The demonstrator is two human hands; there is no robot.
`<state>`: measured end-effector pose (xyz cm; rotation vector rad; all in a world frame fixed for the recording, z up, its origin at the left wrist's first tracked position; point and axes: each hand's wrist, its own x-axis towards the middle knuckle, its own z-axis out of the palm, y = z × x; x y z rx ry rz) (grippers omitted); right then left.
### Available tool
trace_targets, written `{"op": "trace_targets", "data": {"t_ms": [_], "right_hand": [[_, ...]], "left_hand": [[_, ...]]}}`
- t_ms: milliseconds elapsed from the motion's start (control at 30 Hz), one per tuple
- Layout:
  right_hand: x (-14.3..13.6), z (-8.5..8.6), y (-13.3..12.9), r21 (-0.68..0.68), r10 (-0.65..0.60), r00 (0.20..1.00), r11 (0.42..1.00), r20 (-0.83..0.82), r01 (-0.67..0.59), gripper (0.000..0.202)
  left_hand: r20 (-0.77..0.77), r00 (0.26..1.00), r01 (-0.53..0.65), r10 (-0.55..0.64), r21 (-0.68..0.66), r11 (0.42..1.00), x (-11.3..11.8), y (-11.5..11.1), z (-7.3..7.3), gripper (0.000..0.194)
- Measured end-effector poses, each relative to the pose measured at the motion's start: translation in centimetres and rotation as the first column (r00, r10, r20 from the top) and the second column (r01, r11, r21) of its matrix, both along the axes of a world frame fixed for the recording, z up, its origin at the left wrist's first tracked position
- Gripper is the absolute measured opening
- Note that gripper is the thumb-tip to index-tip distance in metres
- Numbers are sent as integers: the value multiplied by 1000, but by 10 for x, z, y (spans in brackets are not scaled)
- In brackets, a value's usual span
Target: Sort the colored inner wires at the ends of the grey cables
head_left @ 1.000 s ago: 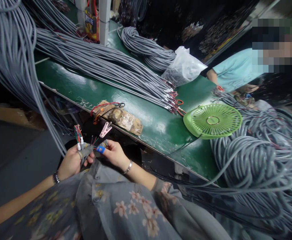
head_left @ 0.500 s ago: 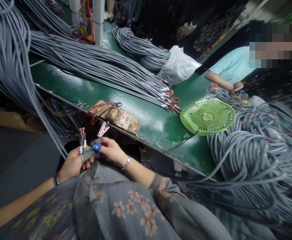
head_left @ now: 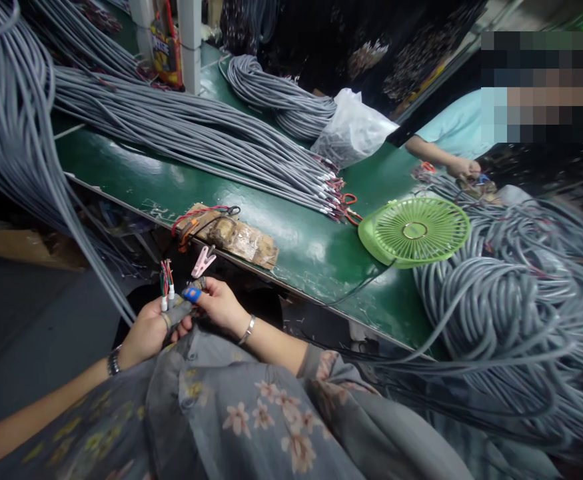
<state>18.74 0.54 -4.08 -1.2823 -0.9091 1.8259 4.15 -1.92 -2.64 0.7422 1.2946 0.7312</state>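
In front of my lap, my left hand is closed around grey cables whose ends point up. Two white sleeves show at those ends, with thin red, green and dark wires fanning out above. My right hand is closed beside it, thumb and fingers pressed together near the left fingertips. Blue tape wraps the right thumb, and grey coverings seem to wrap some fingers. Whatever the right fingers pinch is hidden. Just beyond them stands a pale pink clothespin; its lower end is hard to make out.
A taped wooden block lies at the edge of the green table. Bundled grey cables stretch behind it. To the right are a green fan and a cable heap. A co-worker's hand is at the far right.
The view has shifted slightly. My hands keep nearly the same hold, with the wire ends and white sleeves turned a little to the right. The co-worker's hands have moved slightly.
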Motion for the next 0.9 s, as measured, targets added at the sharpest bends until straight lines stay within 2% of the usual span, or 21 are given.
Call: {"op": "trace_targets", "data": {"t_ms": [167,367,500,633,767,900], "right_hand": [[4,1,0,4,34,999,999,-33,-34,51],[8,-1,-7,26,7,997,1000,-73,-5,51],[8,0,-12,52,66,988,997,-141,-59,52],[12,1,-13,51,117,991,992,-57,-114,51],[13,4,-8,18,52,998,998,31,-53,50],[6,6,-4,-27,-5,1000,1000,-19,4,51]], "left_hand": [[37,993,-111,110,37,993,0,1,2,34],[54,984,-173,170,47,984,4,1,5,32],[69,968,-244,240,56,968,3,1,5,27],[43,977,-212,208,102,972,1,0,8,26],[15,983,-185,184,114,976,-1,0,8,30],[-18,993,-111,114,142,984,-2,-1,4,32]]}}
